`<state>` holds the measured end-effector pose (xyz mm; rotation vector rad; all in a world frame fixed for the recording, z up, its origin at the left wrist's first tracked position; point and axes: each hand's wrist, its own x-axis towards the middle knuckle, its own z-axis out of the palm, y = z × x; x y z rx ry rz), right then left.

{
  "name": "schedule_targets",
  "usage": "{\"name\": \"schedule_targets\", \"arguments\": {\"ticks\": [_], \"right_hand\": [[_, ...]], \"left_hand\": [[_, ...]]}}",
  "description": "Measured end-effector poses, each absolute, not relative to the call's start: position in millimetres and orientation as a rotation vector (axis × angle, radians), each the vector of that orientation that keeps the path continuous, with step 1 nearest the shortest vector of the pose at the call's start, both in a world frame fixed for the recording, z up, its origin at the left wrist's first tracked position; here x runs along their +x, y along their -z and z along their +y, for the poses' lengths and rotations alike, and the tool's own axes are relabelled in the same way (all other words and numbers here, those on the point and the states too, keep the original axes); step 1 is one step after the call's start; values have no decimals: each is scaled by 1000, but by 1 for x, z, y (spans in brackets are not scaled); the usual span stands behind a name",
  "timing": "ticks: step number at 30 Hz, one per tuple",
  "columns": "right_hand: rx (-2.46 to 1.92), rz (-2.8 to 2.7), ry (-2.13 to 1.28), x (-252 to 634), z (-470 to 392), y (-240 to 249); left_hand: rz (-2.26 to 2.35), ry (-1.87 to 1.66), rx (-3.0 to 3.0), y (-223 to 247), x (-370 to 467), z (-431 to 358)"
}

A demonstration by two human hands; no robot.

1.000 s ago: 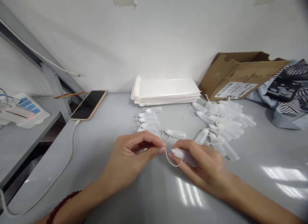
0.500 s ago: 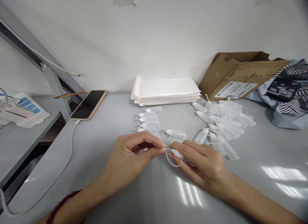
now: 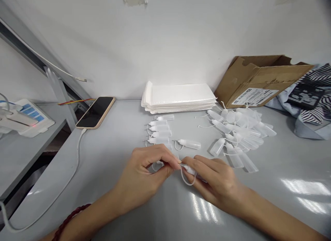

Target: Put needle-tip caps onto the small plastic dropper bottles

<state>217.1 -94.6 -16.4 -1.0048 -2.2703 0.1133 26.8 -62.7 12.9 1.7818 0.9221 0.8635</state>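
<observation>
Near the front middle of the table, my right hand [image 3: 216, 177] is closed around a small translucent bottle [image 3: 190, 170] with a metal needle tip pointing left. A thin strap loops below the bottle's neck. My left hand [image 3: 147, 175] pinches at the needle's end, where the strap's small cap seems to be, mostly hidden by the fingertips. Behind my left hand lies a column of similar bottles [image 3: 160, 134], with tips to the left. One more bottle [image 3: 190, 144] rests just behind my hands. To the right is a loose pile of bottles [image 3: 243, 130].
A stack of white padded envelopes [image 3: 181, 96] lies against the wall. An open cardboard box [image 3: 258, 78] stands at the back right beside bunched clothing [image 3: 310, 99]. On the left are a phone [image 3: 96, 112] and its white cable [image 3: 77, 154].
Both hands have moved slightly lower, still together at the needle tip. The gap between my left fingertips and the bottle's neck looks a little smaller.
</observation>
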Motion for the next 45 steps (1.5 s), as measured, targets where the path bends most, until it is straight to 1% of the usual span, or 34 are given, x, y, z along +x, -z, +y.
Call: {"name": "schedule_targets", "arguments": {"ticks": [8, 12, 19, 26, 45], "right_hand": [[-987, -2274, -131, 216, -94, 18], [-1017, -2277, -134, 215, -95, 16], [-1043, -2284, 12, 217, -94, 15], [-1020, -2319, 73, 217, -93, 16], [-1013, -2321, -20, 216, -94, 26]], "left_hand": [[894, -866, 1760, -10, 29, -64], [974, -767, 1788, -12, 28, -62], [1001, -610, 1861, -19, 23, -57], [1044, -538, 1899, -19, 25, -58], [990, -553, 1909, -7, 31, -65]]}}
